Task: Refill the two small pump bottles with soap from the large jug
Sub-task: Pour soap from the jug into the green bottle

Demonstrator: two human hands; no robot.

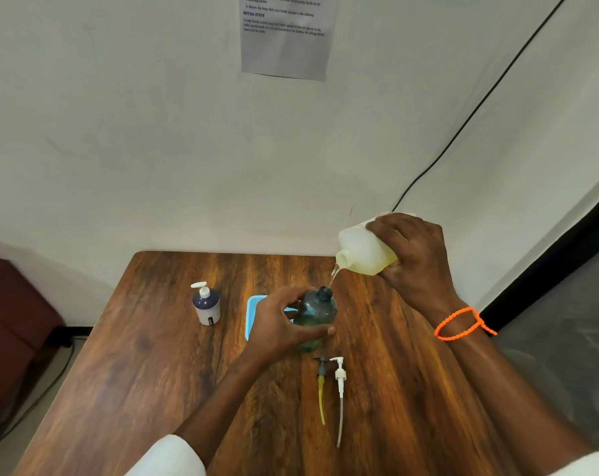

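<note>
My right hand [413, 259] grips the large translucent jug [363, 250] of yellowish soap, tipped with its mouth down to the left. A thin stream runs from the mouth into the open neck of a dark green bottle [317, 312]. My left hand [282, 326] holds that bottle upright at the middle of the table. A second small bottle [207, 305], blue and white with a white pump fitted, stands to the left. Two loose pump heads lie in front of the green bottle: a dark one with a yellow tube [322, 383] and a white one [340, 389].
A light blue tray [253, 304] lies behind my left hand, partly hidden. The wooden table [154, 372] stands against a pale wall with a printed sheet [286, 36] and a black cable [463, 125]. A dark red seat [13, 321] is at the left.
</note>
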